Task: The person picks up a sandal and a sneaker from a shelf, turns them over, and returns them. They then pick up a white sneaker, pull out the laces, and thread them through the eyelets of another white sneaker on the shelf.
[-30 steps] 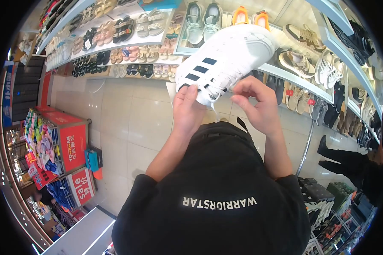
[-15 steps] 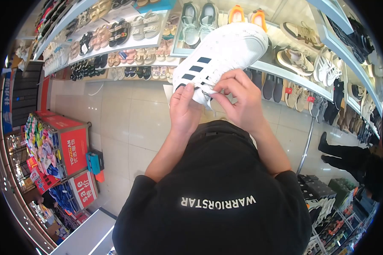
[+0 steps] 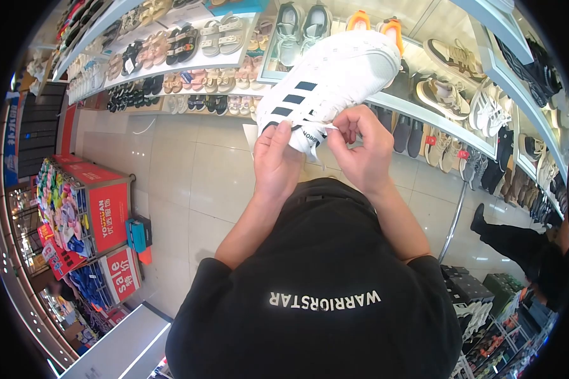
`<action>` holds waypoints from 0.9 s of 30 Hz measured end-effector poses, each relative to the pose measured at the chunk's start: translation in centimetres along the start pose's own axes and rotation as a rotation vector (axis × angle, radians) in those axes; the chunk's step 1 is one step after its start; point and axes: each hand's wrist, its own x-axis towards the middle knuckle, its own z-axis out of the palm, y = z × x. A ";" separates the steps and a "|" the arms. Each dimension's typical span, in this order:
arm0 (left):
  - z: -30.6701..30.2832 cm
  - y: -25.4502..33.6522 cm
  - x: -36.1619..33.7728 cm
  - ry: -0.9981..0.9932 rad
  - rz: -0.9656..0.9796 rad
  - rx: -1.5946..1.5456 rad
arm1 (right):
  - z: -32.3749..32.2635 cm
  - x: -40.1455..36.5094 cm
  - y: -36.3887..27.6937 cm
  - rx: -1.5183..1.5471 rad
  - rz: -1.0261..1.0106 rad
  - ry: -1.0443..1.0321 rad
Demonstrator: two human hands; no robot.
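The white sneaker is held up close before the shelf edge. The left hand grip is closed on its front, and the right hand pinches its lace. There is free floor at left; the red bin holds slippers.

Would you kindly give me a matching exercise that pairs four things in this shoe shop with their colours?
Things:
1. held sneaker
2. sale sign
3. T-shirt
4. shelf pair just beyond the sneaker's far end

Colours:
A. red
B. orange
C. white with dark stripes
D. black

Pairs: 1-C; 2-A; 3-D; 4-B
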 end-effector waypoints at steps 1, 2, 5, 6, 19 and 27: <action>0.0 0.0 0.1 -0.001 -0.008 -0.004 | 0.0 0.0 0.1 0.001 0.006 0.002; -0.2 -0.2 0.1 -0.002 -0.010 -0.002 | 0.0 0.0 0.1 0.001 0.012 0.004; -0.5 -0.5 0.3 -0.024 -0.013 0.045 | -0.2 0.2 -0.1 0.002 0.026 0.010; -0.3 -0.5 0.4 -0.017 -0.008 0.074 | -0.3 0.3 -0.1 0.001 0.029 0.013; -0.1 2.7 2.7 -0.123 0.091 -0.275 | 1.1 0.5 0.4 0.037 -0.036 -0.456; 1.5 7.4 6.1 -0.237 0.394 -0.268 | 1.8 0.2 0.0 1.204 0.452 -0.909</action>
